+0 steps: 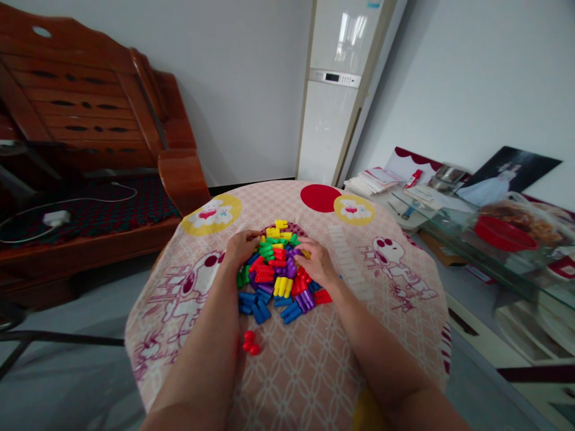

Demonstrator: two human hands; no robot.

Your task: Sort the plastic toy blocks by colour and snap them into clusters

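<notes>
A heap of small plastic toy pieces (264, 274) in red, yellow, green, blue and purple lies in the middle of the round table. My left hand (241, 248) rests at the heap's left side, its fingers bent around the edge and apart, touching the pieces there. On the opposite side, my right hand (317, 261) reaches in with fingers spread, beside purple pieces (291, 263) and small yellow ones. Neither hand plainly holds a piece; the fingertips are partly hidden. Nearer to me, between my forearms, sits a small red cluster (250, 343) apart from the heap.
A patterned cloth (305, 371) covers the table. To the left stands a wooden bench (90, 120) with a white charger and cable. A glass-topped cabinet (476, 239) at right carries papers, a photo and a red bowl (505, 232). Behind is a tall air conditioner (330, 120).
</notes>
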